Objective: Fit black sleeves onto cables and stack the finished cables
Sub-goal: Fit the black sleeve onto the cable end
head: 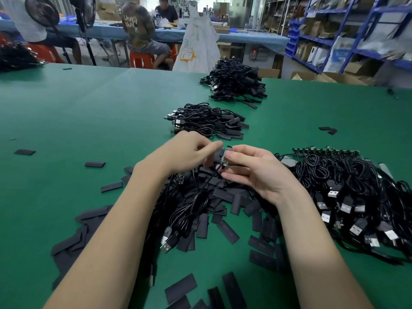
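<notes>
My right hand (249, 168) fingers pinch the cable (196, 197) at its small board | my left hand (189, 152) fingers curl, grip unclear | loose sleeves (225, 195) below on the bench (66, 108)

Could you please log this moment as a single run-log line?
stage: sleeving | right hand: pinches circuit board of cable | left hand: pinches black sleeve at board | finished stack: beyond hands

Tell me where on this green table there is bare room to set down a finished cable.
Bare green table spreads wide left of the near finished stack, with only stray sleeves. Another free patch lies right of that stack, beyond the unsleeved cable pile. Crowded: the sleeve heap under both hands.
</notes>
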Tool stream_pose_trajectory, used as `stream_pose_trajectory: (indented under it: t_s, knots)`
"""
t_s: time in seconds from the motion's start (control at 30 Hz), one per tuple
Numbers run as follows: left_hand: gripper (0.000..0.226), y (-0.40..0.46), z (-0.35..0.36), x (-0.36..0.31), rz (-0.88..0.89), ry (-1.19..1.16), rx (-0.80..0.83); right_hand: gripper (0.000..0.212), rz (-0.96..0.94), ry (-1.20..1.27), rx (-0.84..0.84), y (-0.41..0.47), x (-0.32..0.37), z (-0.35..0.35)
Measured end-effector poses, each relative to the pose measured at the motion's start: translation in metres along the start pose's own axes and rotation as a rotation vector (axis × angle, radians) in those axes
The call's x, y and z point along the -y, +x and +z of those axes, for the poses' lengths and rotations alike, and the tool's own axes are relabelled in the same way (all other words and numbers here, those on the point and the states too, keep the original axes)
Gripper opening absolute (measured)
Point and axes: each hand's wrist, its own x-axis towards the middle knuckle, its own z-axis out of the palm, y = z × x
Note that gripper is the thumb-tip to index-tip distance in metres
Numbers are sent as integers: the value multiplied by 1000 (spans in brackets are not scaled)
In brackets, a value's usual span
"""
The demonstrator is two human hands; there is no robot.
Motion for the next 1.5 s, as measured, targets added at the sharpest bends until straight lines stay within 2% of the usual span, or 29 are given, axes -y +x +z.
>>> stream_pose_trajectory:
  t_s: [0.13, 0.23, 0.3, 0.37, 0.53, 0.7, 0.77, 0.93, 1.03, 1.13, 1.33, 1.5]
  knots:
    - [75, -2, 17, 3, -51, 140, 80, 8, -5, 99, 65, -3, 2, -1]
    - [70, -4, 18, 8, -48, 150, 63, 13, 3, 81, 155, -8, 6, -9]
    - [69, -5, 15, 12, -59, 145, 51, 10, 10, 47, 255, -14, 9, -18]
    - [69, -6, 14, 16, -79, 145, 52, 6, 10, 53, 284, -18, 10, -27]
    - [69, -8, 11, 21, -85, 141, 51, 13, 8, 87, 163, -25, 12, -43]
    - [72, -5, 9, 11, -53, 20, 71, 8, -17, 37, 11, -17, 11, -34]
    - [73, -2, 9, 0, -22, -44, 21, 5, -54, 42, -1, -11, 8, -20]
    - [80, 5, 9, -19, -12, -358, -282, 1, -46, -154, 130, -6, -5, 13]
    - [80, 1, 2, -15, -23, -425, -307, 4, 3, -245, 165, -6, -8, 14]
    - [79, -4, -5, -4, -69, -270, -212, 4, -16, -207, 79, -7, -3, 3]
    - [69, -11, -7, 13, -137, -38, 128, 5, -50, -310, -38, -8, 1, -19]
    - [75, -15, -13, 25, -162, 65, 233, 4, -46, -360, -162, -8, 1, -32]
